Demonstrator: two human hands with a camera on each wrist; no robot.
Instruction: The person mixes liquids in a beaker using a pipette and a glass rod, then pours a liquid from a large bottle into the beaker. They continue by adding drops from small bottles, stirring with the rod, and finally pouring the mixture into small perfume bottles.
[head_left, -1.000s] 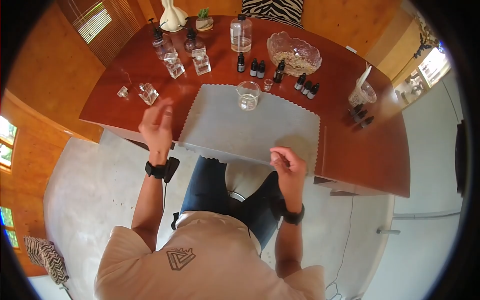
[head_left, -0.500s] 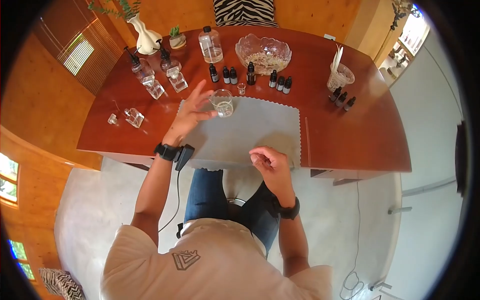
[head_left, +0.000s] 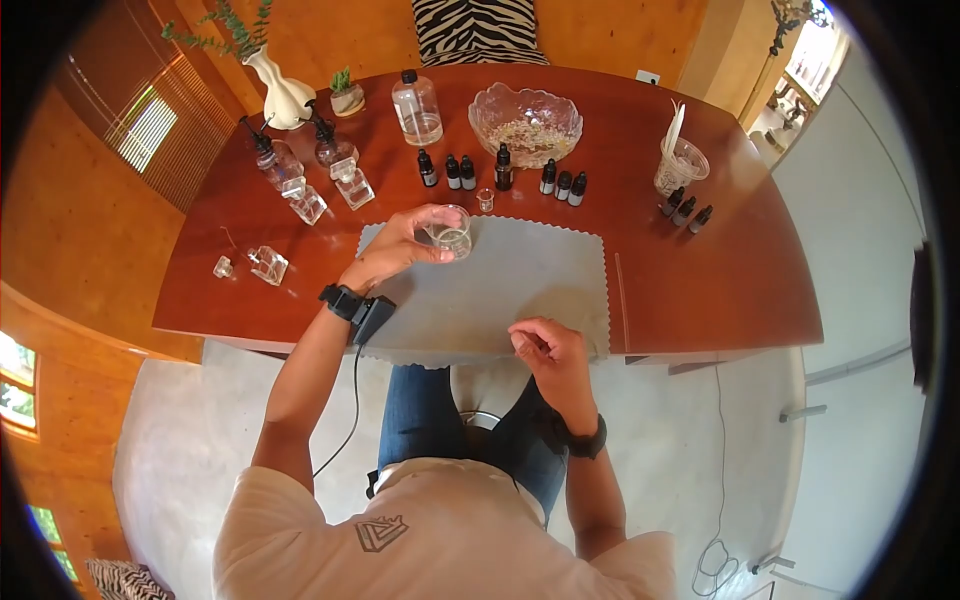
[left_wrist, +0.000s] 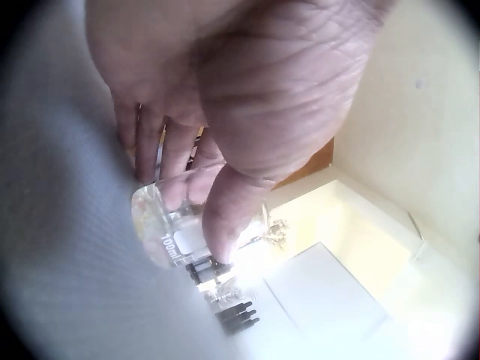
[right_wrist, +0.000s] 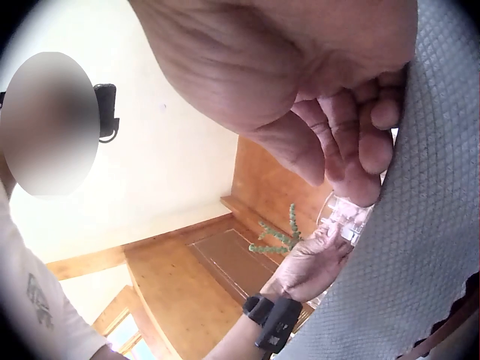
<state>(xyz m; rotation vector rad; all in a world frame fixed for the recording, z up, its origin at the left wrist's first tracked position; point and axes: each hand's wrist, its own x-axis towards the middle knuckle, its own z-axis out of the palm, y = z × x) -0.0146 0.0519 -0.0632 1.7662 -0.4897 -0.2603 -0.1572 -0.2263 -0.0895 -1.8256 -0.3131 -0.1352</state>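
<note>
In the head view my left hand (head_left: 398, 246) holds a small clear glass beaker (head_left: 456, 242) at the back of the grey mat (head_left: 500, 295). The thumb is on the near side and the fingers wrap behind it. A "100ml" marking shows on the beaker (left_wrist: 166, 241) in the left wrist view, with the thumb across its side. My right hand (head_left: 556, 362) rests at the mat's front edge, fingers loosely curled, holding nothing. Just behind the beaker stands a tiny glass cup (head_left: 486, 200).
Several dark dropper bottles (head_left: 503, 170) line the back of the mat, others (head_left: 686, 208) stand far right. A glass bowl (head_left: 525, 120), a large clear bottle (head_left: 417, 108) and a plastic cup (head_left: 682, 168) stand behind. Square perfume bottles (head_left: 268, 265) are on the left.
My left hand has moved right from beside the perfume bottle to the beaker and taken hold of it. The right hand stays near the mat's front edge. The head view has shifted.
</note>
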